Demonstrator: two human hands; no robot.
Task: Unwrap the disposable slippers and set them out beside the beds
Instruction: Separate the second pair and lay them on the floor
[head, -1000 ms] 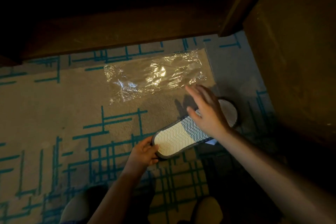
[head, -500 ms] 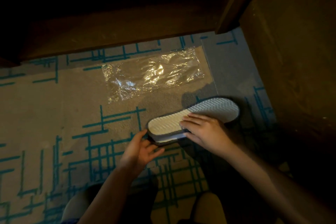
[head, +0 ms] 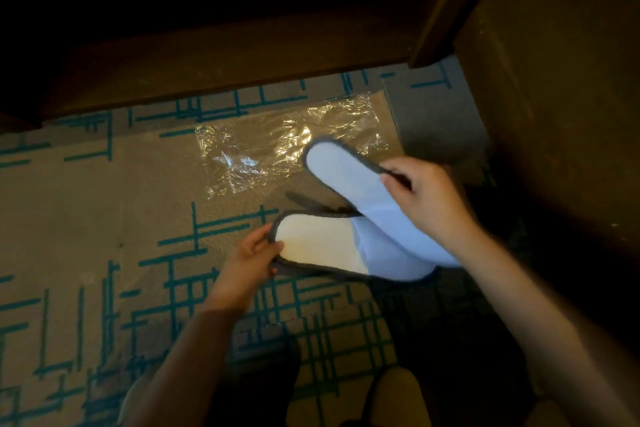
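The left hand (head: 250, 255) pinches the heel edge of the lower slipper (head: 332, 248), which lies just nearer the person than the clear plastic wrapper (head: 277, 146) on the patterned carpet (head: 86, 218). The right hand (head: 427, 198) grips the dark rim of the upper slipper (head: 349, 180), held tilted with its heel over the wrapper's near edge and its toe crossing the lower slipper's toe.

You look down on a beige carpet (head: 69, 218) crossed with teal line patterns. A dark wooden bed frame (head: 225, 59) runs along the top; black shadow above it. At right stands a brown wooden cabinet (head: 554, 97). Light is dim and warm throughout.
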